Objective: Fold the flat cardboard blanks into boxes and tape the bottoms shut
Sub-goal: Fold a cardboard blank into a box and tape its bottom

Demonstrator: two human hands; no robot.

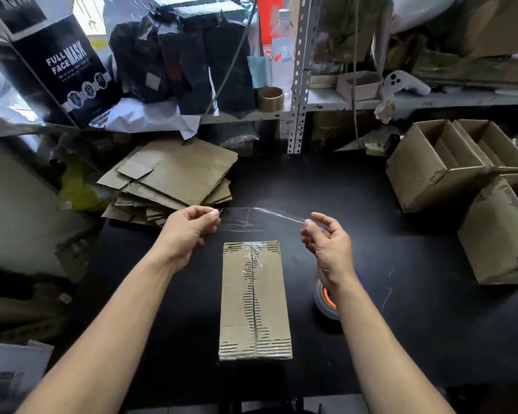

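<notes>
Above the box (254,297), left hand (189,231) and right hand (326,243) pinch a tape strip (260,218) taut.

Box at the middle of the table, tape strip held across beyond it

The folded box (255,300) lies on the table (416,339), its seam running away from the person. Beyond its far end, a strip of tape (260,218) stretches crosswise between the left hand (189,231) and the right hand (326,246), above the table. The tape roll (326,303) sits on the table just right of the box, partly under the right forearm. The pile of flat blanks (174,183) lies at the far left. Made-up boxes (461,168) stand at the far right, one inside another. A shelf (371,103) runs behind the table, holding a small box (359,85) and an empty tape core (270,98).
</notes>
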